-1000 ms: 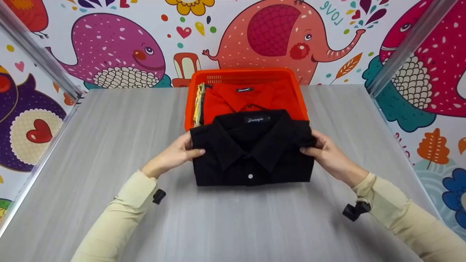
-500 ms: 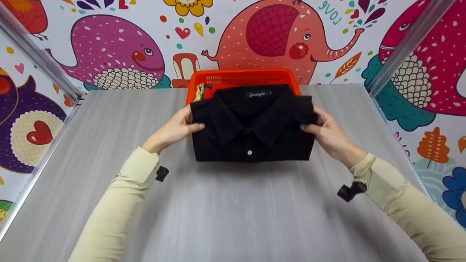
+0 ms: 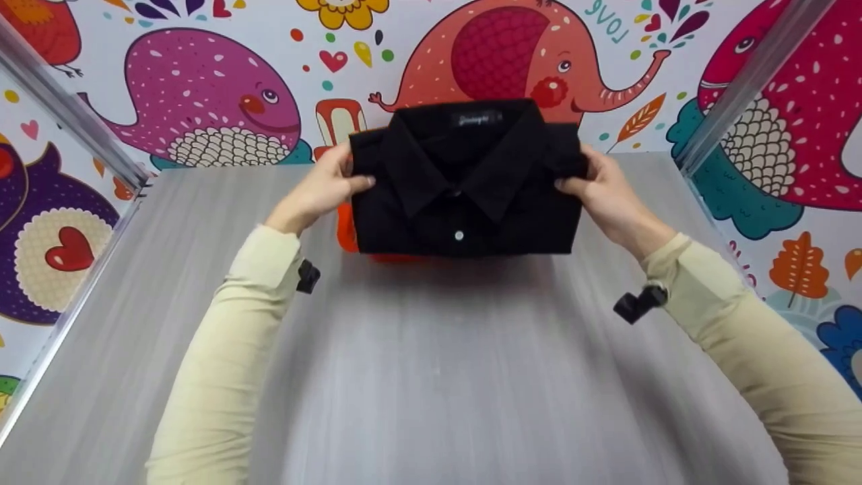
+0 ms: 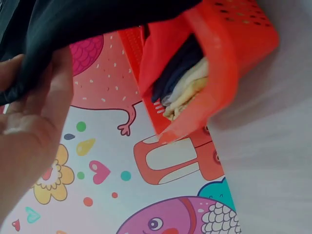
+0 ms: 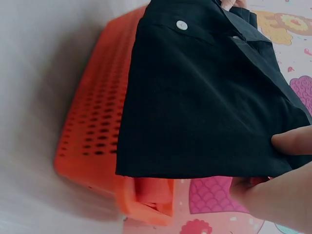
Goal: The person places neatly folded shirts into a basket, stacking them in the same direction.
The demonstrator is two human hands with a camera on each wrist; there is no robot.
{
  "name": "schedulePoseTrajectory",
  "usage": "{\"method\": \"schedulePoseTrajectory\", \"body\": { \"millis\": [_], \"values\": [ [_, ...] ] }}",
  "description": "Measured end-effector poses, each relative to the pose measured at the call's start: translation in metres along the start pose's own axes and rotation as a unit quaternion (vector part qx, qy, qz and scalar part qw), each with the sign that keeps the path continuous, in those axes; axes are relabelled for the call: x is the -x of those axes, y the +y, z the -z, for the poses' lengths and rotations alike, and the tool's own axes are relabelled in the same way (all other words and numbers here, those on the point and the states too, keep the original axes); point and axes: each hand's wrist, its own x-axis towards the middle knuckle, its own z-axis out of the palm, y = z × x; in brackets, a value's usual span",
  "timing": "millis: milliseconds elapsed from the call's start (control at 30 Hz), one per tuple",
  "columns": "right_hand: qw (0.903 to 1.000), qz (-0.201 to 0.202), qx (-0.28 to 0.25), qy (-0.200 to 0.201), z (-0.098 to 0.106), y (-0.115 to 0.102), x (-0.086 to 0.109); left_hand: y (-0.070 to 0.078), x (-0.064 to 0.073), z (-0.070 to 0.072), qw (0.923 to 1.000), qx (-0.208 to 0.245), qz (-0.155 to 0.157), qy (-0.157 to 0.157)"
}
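Note:
A folded black collared shirt (image 3: 404,222) with a white button is held up in front of the back wall, above the basket. My left hand (image 3: 320,188) grips its left side, thumb on the front and fingers behind. On the opposite side my right hand (image 3: 616,202) pinches the shirt the same way. Beneath it stands the orange perforated basket (image 5: 92,117), mostly hidden by the shirt in the head view. Inside the basket, the left wrist view shows a red garment (image 4: 163,48) beside dark, cream and yellow folded cloth (image 4: 187,87).
The grey tabletop (image 3: 431,377) stretches in front of the basket. Behind it rises a wall (image 3: 222,101) printed with cartoon animals. Metal frame posts (image 3: 761,81) stand at the back corners.
Both hands have carried the black shirt away from me, from in front of the basket to above it. The shirt now covers the red garment and most of the basket in the head view.

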Motion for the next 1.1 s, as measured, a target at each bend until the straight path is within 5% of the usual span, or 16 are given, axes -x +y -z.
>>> {"method": "schedulePoseTrajectory", "body": {
  "millis": [300,633,1100],
  "values": [
    [0.9971,-0.005,0.075,-0.011,-0.001,-0.010,-0.028,0.002,-0.015,0.003,0.9986,-0.026,0.014,0.045],
    [0.9822,-0.016,0.187,0.002,0.004,-0.006,-0.047,-0.001,-0.029,-0.001,0.9957,-0.037,0.009,0.085],
    [0.9719,-0.039,0.232,-0.001,0.004,0.003,-0.064,-0.010,-0.032,-0.003,0.9925,-0.075,0.032,0.091]
  ]
}}
